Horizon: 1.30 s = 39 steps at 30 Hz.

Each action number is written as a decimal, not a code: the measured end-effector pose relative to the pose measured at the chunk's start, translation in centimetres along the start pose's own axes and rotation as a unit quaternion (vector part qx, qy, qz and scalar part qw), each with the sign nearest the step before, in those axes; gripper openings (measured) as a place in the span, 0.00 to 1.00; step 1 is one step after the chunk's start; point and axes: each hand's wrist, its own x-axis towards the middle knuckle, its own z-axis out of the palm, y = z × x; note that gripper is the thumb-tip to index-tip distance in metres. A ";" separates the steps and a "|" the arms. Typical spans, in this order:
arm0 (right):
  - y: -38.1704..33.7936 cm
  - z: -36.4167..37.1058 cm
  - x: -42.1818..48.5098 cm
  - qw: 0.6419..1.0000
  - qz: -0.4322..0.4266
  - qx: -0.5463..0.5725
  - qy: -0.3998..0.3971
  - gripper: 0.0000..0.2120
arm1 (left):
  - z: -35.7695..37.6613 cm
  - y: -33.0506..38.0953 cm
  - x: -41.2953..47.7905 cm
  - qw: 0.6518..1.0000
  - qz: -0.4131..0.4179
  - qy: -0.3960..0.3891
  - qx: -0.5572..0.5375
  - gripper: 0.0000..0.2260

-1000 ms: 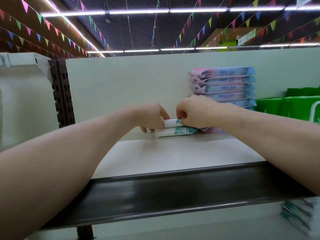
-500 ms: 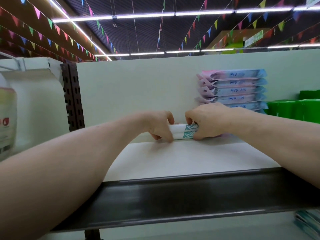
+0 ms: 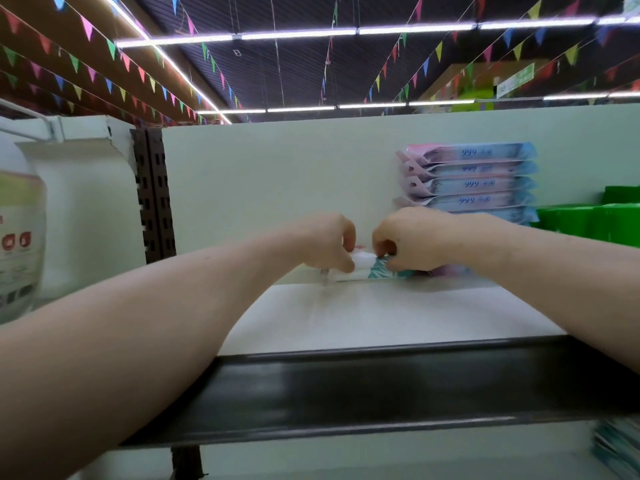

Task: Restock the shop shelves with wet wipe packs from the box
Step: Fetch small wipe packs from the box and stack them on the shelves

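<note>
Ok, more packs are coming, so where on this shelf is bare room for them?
The shelf is bare between the dark upright at left and the white-and-teal packs gripped by the left hand and right hand, and forward to the black front rail. Crowded at right: the pink-and-blue stack, then green packs.

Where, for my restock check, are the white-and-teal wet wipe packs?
Head view, centre: the white-and-teal wet wipe packs lie on the white shelf, gripped by left hand and right hand, left of the pink-and-blue pack stack.
</note>
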 end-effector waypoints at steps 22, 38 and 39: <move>-2.5 -3.9 -11.1 0.979 0.112 0.158 0.068 0.08 | -3.9 8.1 -6.3 0.992 0.089 0.001 0.088 0.15; -3.1 -6.0 -16.6 0.967 0.173 0.162 0.094 0.07 | -4.9 11.7 -10.3 0.992 0.113 0.025 0.053 0.03; -3.3 -6.3 -17.1 0.965 0.178 0.165 0.095 0.07 | -5.0 11.9 -10.7 0.992 0.115 0.026 0.050 0.02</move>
